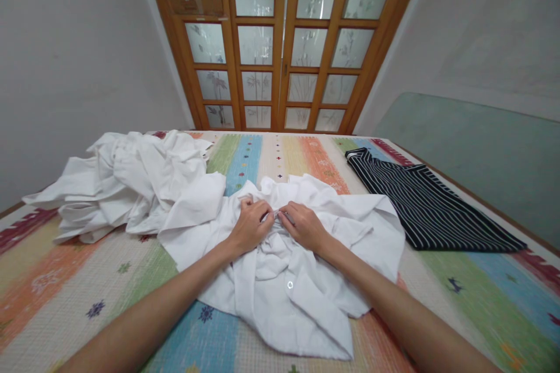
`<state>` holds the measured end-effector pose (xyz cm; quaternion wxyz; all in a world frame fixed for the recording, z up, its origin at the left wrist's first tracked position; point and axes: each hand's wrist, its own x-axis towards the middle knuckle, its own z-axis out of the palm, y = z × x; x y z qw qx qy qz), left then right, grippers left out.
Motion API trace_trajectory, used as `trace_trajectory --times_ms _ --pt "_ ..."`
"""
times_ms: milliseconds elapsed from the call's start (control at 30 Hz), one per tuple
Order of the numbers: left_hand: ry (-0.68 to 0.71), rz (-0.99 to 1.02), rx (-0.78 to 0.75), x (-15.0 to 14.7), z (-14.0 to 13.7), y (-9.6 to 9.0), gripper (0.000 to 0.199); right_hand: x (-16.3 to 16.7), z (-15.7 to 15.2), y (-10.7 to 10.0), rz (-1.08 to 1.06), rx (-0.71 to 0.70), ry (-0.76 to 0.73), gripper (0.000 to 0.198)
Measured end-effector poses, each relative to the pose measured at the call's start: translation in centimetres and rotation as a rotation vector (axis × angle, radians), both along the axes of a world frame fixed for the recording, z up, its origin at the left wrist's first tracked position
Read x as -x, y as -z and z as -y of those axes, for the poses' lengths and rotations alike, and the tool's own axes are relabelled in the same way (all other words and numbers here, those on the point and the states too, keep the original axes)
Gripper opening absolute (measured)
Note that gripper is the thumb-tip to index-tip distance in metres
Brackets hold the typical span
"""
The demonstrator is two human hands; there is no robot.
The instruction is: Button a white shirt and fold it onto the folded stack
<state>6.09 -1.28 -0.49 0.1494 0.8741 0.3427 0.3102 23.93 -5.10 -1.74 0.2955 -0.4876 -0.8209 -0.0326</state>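
A crumpled white shirt (306, 309) lies spread in front of me, with a small round button showing on its near part. My left hand (252, 226) pinches the fabric near the shirt's middle, fingers closed. Close beside it, my right hand (304, 225) pinches the same gathered spot between thumb and fingers. The fingertips of both hands almost meet there. Folds of cloth hide exactly which part of the shirt they hold.
A heap of white clothes (140, 175) lies at the left. On the right rests a folded black garment with white stripes (420, 198). A colourful striped cover (144, 285) lies beneath everything. Wooden glazed doors (280, 41) stand beyond, with walls on both sides.
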Motion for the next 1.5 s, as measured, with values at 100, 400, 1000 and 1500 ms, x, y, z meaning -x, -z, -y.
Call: trace_trajectory --times_ms 100,400,1000,1500 --pt "-0.009 0.032 0.079 -0.1 -0.1 0.0 0.022 0.0 0.1 -0.3 -0.057 0.077 -0.007 0.021" --pt "0.027 0.091 0.151 -0.2 -0.3 0.4 0.021 -0.3 0.0 -0.5 -0.370 0.341 -0.127 0.014" --pt "0.163 0.087 0.009 -0.5 1.3 0.1 0.016 -1.2 -0.7 -2.4 -0.916 0.918 -0.248 0.012" --pt "-0.319 0.328 0.111 0.9 0.2 -0.3 0.019 -1.2 0.8 -1.0 -0.955 0.592 -0.044 0.008"
